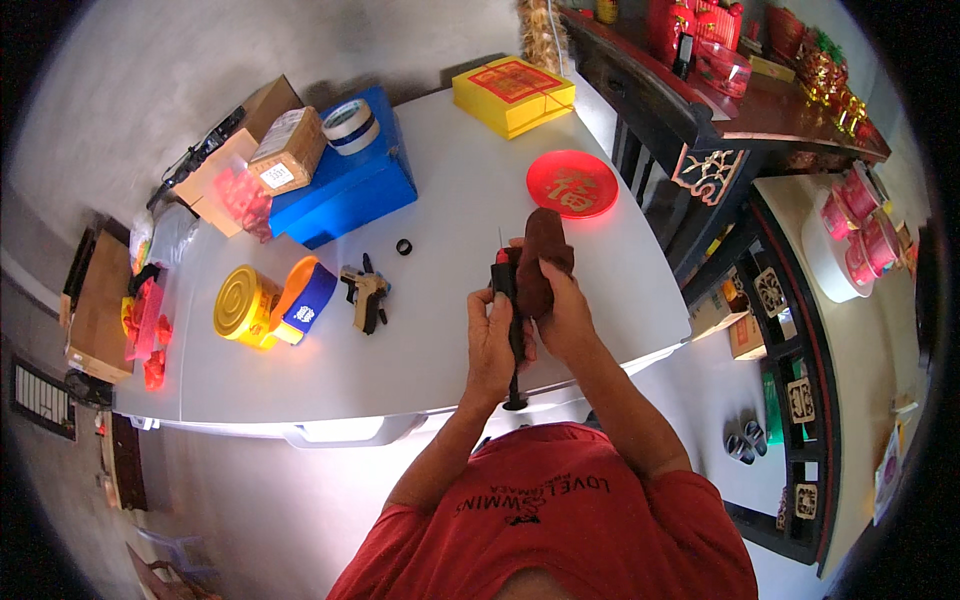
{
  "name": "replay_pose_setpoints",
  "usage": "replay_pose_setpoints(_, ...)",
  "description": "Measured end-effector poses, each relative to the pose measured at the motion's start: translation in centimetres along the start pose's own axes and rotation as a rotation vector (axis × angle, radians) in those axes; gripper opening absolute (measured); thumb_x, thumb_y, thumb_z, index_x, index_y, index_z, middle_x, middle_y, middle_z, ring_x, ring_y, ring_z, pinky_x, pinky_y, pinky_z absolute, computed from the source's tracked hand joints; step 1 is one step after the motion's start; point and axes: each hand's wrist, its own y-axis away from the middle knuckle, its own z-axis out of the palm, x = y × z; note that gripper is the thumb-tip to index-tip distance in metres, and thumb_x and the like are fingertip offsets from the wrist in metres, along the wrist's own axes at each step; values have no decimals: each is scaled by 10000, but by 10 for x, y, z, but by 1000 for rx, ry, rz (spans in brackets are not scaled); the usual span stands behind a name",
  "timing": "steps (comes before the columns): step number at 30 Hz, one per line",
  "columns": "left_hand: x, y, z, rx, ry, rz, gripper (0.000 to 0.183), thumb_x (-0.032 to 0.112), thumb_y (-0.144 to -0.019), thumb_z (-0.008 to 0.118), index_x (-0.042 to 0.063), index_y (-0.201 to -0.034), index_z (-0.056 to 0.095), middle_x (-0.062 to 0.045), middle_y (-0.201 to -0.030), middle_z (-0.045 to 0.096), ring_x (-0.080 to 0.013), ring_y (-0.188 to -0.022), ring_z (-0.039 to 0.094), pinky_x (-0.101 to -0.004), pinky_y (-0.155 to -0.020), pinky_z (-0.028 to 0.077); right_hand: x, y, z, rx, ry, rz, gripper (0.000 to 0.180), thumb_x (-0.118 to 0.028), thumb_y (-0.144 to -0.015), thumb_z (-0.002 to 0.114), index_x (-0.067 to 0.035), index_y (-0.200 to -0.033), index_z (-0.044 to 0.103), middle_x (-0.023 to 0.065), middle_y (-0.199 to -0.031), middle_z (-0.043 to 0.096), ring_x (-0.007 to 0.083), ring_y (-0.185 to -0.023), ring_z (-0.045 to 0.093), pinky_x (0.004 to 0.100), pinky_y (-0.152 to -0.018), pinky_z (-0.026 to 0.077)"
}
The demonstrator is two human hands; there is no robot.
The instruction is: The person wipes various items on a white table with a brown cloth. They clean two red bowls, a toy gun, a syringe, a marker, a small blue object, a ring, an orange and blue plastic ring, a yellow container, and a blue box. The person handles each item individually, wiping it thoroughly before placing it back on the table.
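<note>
My left hand (491, 341) is closed around a black hand pump (505, 281) with a red tip and a thin metal needle pointing away from me. A rod with a round black end comes out of the pump's near end, by the table edge. In my right hand (559, 304) is a dark brown, soft-looking object (541, 262), elongated and lumpy, held upright against the pump's right side. I cannot tell exactly what it is, nor whether the needle touches it. Just beyond it lies a red round plate (572, 184) with a gold character.
The white table (442, 300) bears a toy pistol (366, 298), a small black ring (404, 247), a yellow tin (246, 306), an orange and blue band (306, 300), a blue box (352, 202) with tape rolls (351, 127), and a yellow box (514, 96). A dark wooden cabinet (645, 82) stands right.
</note>
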Motion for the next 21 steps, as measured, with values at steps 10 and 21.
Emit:
replay_pose_setpoints(10, -4, 6, 1, 33, -285, 228, 252, 238, -975, 442, 29, -1114, 420, -54, -848, 530, -78, -602, 492, -241, -488, 422, -4, 19, -8, -101, 375, -75, 320, -148, -863, 593, -4, -1144, 541, 72, -1010, 615, 149, -895, 585, 301, -804, 493)
replay_pose_setpoints(21, 14, 12, -1, -38, -200, 136, 375, 243, -944, 503, 37, -1214, 344, -47, -813, 549, -90, -553, 511, -241, -401, 396, -31, -21, -15, -414, 130, -35, 355, -125, -786, 674, -1, -1101, 569, 75, -1000, 641, 144, -837, 630, 289, -718, 552)
